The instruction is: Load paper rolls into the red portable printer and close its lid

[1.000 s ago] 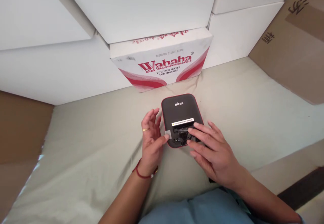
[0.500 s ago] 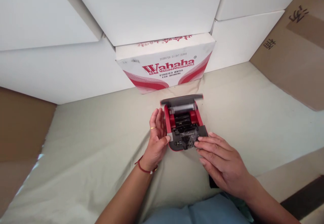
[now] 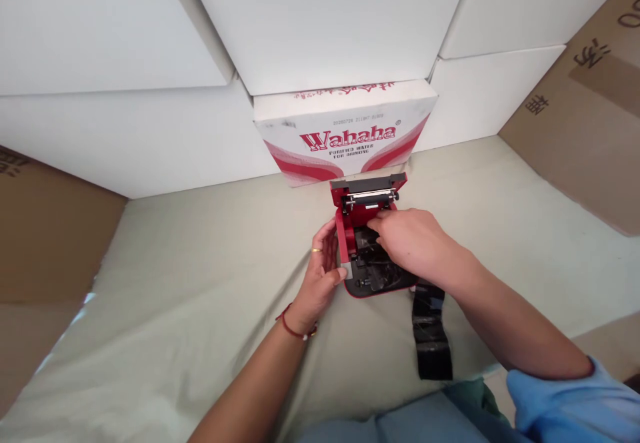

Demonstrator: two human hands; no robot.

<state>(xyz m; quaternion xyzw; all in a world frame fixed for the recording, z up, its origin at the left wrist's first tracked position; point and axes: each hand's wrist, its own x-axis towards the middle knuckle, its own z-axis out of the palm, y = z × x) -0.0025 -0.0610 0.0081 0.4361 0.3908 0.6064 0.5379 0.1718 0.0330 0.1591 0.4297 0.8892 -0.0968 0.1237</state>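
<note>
A small black-and-red printer (image 3: 341, 236) stands on the cloth with its lid (image 3: 369, 184) raised, showing a roller under the lid and a red-walled compartment. My left hand (image 3: 323, 273) grips its left side, thumb on the grey tab at the front corner and fingers along the side wall. Over the compartment my right hand (image 3: 407, 239) reaches in, its fingers bent down; the fingertips are partly hidden, so what they hold cannot be seen. Shiny black film (image 3: 383, 273) lies across the printer's front part. A creased black strip (image 3: 433, 336) lies on the cloth below my right wrist.
Behind the printer leans a white-and-red water carton (image 3: 345, 139) against large white boxes (image 3: 325, 23). Brown cardboard boxes stand at the right (image 3: 575, 136) and left (image 3: 50, 243). Pale green cloth (image 3: 210, 309) with folds covers the surface.
The printer's lid has swung up from closed to raised. My right hand has moved from the front edge into the compartment, and the black strip has come into view. My left hand keeps its hold.
</note>
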